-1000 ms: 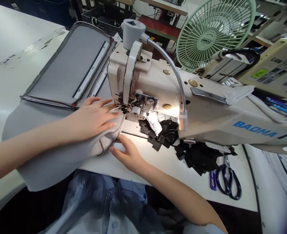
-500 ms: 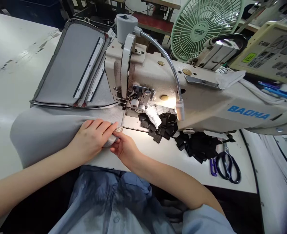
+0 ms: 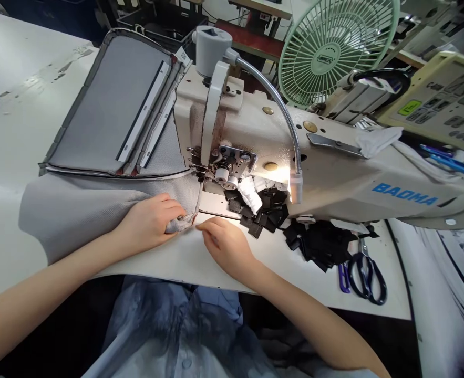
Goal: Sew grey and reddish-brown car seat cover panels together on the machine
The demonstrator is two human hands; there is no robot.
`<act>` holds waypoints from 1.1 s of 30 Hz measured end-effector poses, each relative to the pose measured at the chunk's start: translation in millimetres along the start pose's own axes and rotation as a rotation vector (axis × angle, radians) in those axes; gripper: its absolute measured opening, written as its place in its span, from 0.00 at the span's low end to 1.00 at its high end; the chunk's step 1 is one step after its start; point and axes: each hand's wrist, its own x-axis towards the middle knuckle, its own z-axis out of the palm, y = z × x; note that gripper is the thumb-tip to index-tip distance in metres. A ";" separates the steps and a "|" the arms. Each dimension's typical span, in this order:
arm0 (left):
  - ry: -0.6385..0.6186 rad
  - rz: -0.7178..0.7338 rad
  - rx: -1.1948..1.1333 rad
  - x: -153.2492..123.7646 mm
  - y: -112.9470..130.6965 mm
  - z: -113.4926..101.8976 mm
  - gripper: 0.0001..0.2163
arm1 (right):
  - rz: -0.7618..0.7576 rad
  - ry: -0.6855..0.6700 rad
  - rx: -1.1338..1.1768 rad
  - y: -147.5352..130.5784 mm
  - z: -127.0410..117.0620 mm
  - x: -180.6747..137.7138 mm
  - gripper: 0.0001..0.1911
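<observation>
Left of centre, the left hand (image 3: pixel 151 223) grips one grey cloth (image 3: pixel 98 210); the right hand (image 3: pixel 227 247), curled narrow, is beside. One sewing machine (image 3: pixel 334 176), right, reads "BAOMA".

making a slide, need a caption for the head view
At a BAOMA sewing machine, the left hand holds bunched grey fabric, the right hand close to its edge.

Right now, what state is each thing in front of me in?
Left hand: gripping the grey fabric
Grey fabric: bunched at left hand
Right hand: curled, hold unclear
Lamp: lit
Control panel: display lit green
Black pieces: loosely heaped
Scissors: lying down, blade tips hidden
Purple tool: beside scissors
Fan: cannot tell whether spinning
</observation>
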 end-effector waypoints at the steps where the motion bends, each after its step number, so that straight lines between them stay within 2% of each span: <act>1: 0.004 -0.015 -0.022 1.3 -1.4 -2.3 0.10 | -0.073 0.023 -0.183 5.0 0.0 1.5 0.15; 3: -0.006 -0.017 -0.036 3.7 -5.2 -7.7 0.12 | -0.184 0.029 -0.440 13.2 3.4 6.0 0.15; 6: -0.061 0.028 -0.045 5.5 -11.1 -14.1 0.12 | -0.291 0.037 -0.651 19.6 13.1 12.4 0.15; 13: 0.001 0.041 -0.014 1.9 -10.7 -6.6 0.17 | -0.366 0.075 -0.706 24.7 21.2 14.8 0.12; 20: 0.006 0.092 0.017 15.8 -20.0 -4.6 0.14 | -0.299 0.035 -0.720 25.2 13.4 29.1 0.10; 33: -0.056 0.080 0.108 61.3 -41.0 -13.4 0.13 | -0.114 0.076 -0.753 28.5 1.4 63.0 0.12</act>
